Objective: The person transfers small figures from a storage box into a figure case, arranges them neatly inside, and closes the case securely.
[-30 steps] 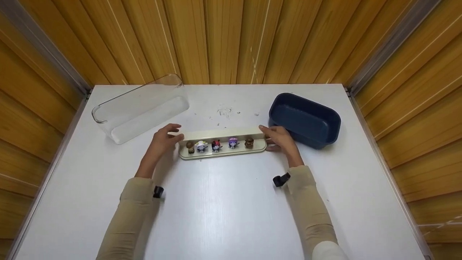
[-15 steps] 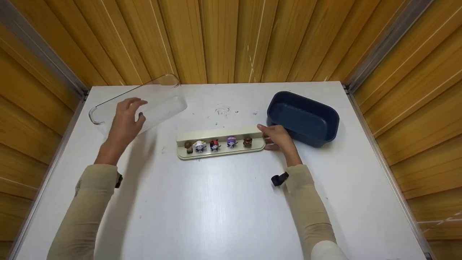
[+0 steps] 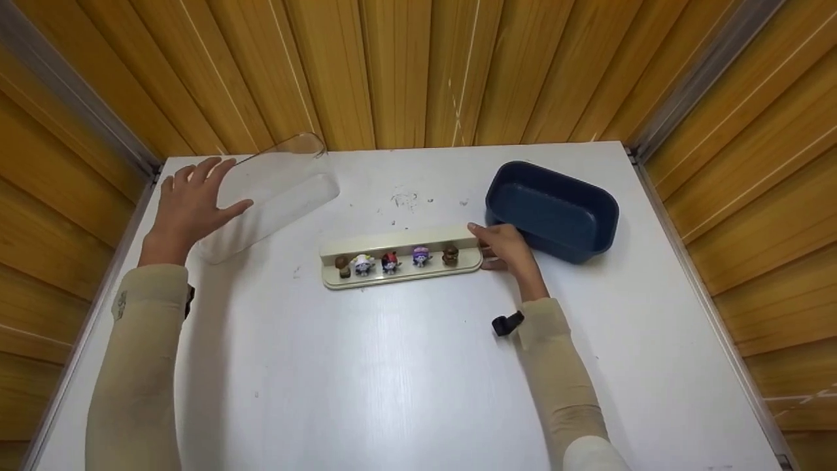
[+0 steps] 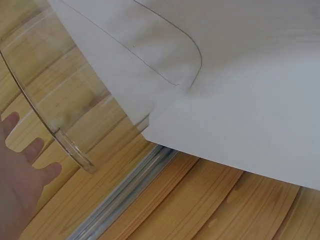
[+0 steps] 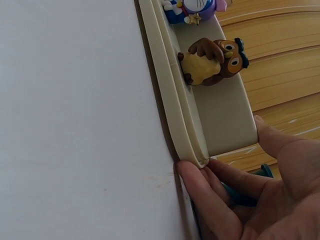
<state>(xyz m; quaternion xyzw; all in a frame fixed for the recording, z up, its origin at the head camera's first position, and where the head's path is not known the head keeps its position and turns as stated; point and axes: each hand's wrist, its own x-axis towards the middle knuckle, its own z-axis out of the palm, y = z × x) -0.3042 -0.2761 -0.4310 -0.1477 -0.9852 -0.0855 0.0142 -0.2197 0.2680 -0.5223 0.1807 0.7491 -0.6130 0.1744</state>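
Note:
My left hand [image 3: 186, 212] is spread over the left end of a clear plastic bin [image 3: 281, 196], its fingers apart at the long rim. In the left wrist view these fingertips [image 4: 35, 147] lie just outside the bin's rim [image 4: 42, 120]. A long cream display stand [image 3: 399, 242] with a raised back rests on the table. Several small figurines stand on it in a row, among them an owl [image 5: 210, 62] at the right end. My right hand [image 3: 513, 252] grips the stand's right end, thumb at the raised back and fingers at the base.
A dark blue rectangular tub [image 3: 552, 216] stands behind my right hand. Dark smudges [image 3: 405, 199] mark the white table [image 3: 379, 366] behind the stand. Wood-look panels [image 3: 392, 72] enclose the table's back and sides.
My left hand has left the stand's left end and moved up and left to the clear bin, fingers spreading. The right hand stays at the stand, which has barely moved.

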